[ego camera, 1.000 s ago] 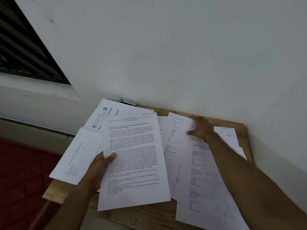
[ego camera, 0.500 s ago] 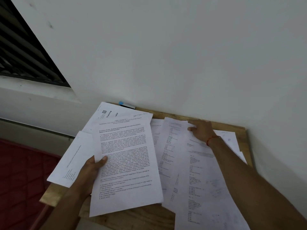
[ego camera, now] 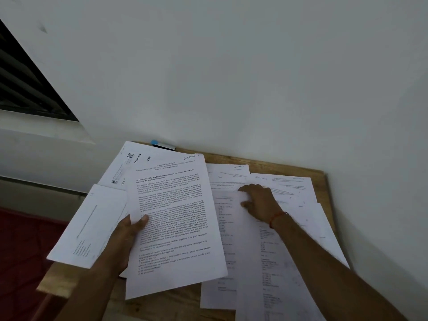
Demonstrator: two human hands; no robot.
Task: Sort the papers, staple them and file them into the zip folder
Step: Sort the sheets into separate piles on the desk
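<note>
A plain study corner: wooden table (ego camera: 320, 181) against a white wall (ego camera: 254, 77), strewn with printed papers (ego camera: 176, 216).

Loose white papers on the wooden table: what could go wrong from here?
1. The small white sheet by the left hand overhangs the wooden table's left edge; a nudge could send it to the floor.
2. The densely printed white page is pinched only at one side by the left thumb, so it may sag or slip.
3. Long white sheets under the right forearm jut past the right edge; moving the right hand could drag them off.
</note>
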